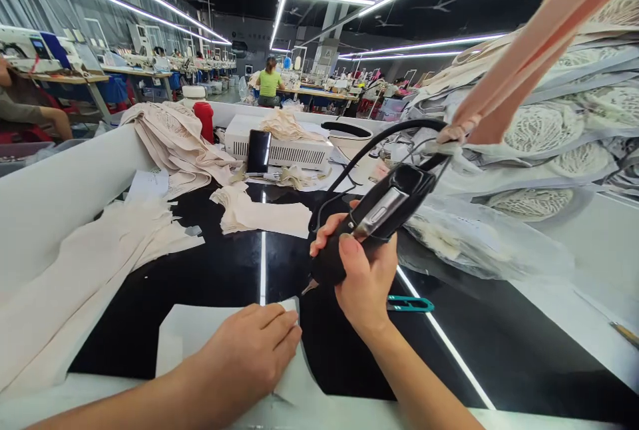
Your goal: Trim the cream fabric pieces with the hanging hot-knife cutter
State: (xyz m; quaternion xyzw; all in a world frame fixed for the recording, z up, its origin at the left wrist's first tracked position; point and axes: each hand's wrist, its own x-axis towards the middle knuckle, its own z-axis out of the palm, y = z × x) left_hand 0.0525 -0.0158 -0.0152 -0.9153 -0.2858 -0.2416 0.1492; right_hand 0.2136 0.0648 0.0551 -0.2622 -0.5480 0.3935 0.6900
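Observation:
My right hand (367, 277) is wrapped round a black corded hand tool (379, 210) with a silver plate on its side. The tool tilts, and its small metal tip (310, 287) points down left, just above the table near the pale fabric piece (187, 330). A pink fabric strap (519, 64) is tied to the tool's upper end. My left hand (249, 350) presses on the fabric piece by its right edge, fingers together and bent; the thumb is hidden. Teal thread snips (410, 303) lie right of my right wrist.
Cut pale fabric strips (264, 214) lie ahead on the black tabletop (219, 270), with more fabric (100, 263) at left. A phone (258, 152) leans on a white vented box (299, 154). Fabric stacks (539, 130) rise at right above a plastic bag (489, 243). A person (269, 84) is far off.

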